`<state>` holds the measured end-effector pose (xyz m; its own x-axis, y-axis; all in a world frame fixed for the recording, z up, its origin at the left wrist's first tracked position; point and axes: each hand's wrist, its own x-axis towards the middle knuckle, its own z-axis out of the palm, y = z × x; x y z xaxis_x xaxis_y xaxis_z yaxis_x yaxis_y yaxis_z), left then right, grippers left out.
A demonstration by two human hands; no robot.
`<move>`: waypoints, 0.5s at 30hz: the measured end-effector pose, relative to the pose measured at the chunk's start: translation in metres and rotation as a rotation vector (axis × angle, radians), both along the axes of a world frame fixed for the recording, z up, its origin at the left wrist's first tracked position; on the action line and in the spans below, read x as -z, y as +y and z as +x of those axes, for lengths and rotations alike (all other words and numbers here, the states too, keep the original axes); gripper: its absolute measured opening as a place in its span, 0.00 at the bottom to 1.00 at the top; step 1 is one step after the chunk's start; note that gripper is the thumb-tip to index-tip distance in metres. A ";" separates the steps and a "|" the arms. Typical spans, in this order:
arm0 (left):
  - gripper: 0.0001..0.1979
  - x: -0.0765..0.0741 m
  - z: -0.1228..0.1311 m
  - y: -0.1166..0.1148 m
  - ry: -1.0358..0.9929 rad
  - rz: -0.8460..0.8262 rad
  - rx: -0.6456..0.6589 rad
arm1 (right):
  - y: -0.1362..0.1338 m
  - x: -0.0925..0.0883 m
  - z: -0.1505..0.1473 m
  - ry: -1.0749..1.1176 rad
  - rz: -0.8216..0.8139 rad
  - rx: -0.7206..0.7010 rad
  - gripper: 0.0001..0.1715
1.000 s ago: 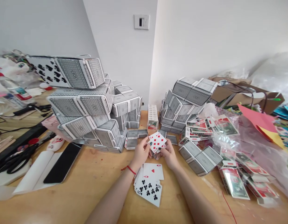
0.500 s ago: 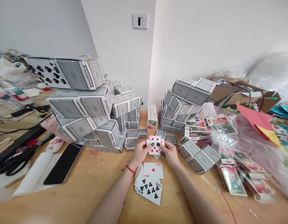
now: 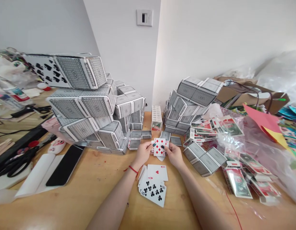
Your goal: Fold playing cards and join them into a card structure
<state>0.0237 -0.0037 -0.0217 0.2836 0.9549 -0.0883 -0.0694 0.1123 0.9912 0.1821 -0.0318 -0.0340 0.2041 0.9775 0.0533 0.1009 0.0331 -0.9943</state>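
Observation:
Between my two hands is a small bunch of playing cards [image 3: 159, 148], face up, a seven of diamonds in front with an eight's edge behind it. My left hand [image 3: 145, 151] pinches the bunch at its left edge, thumb on top. At the right edge, my right hand [image 3: 173, 154] grips it with thumb and fingers. Below my hands, loose cards [image 3: 152, 191] lie fanned on the table, an eight of clubs on top. An ace of hearts [image 3: 157, 172] rests above it. Part of another card shows just under the held bunch.
Boxes folded from cards form a tall stack [image 3: 90, 105] at left and another stack [image 3: 189, 105] at right. A separate card block [image 3: 205, 159] sits beside my right forearm. Boxed decks [image 3: 239, 182] and plastic wrap lie further right. A phone [image 3: 65, 166] and scissors [image 3: 23, 163] lie left.
The seven of diamonds is less covered; my left thumb has drawn back to its left edge. Both hands remain on the bunch. The view has shifted slightly.

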 end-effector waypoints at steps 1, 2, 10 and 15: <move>0.12 -0.001 -0.001 0.001 0.000 0.001 0.020 | 0.000 0.000 0.000 0.001 -0.008 -0.022 0.17; 0.11 -0.002 -0.002 0.001 0.003 0.004 0.039 | 0.000 0.000 0.000 0.001 -0.016 -0.043 0.16; 0.11 -0.005 -0.005 0.003 -0.033 -0.007 0.079 | -0.001 0.002 0.001 -0.021 -0.048 -0.093 0.18; 0.12 -0.005 -0.005 0.004 -0.005 0.003 0.100 | 0.000 0.003 0.003 -0.009 -0.064 -0.124 0.18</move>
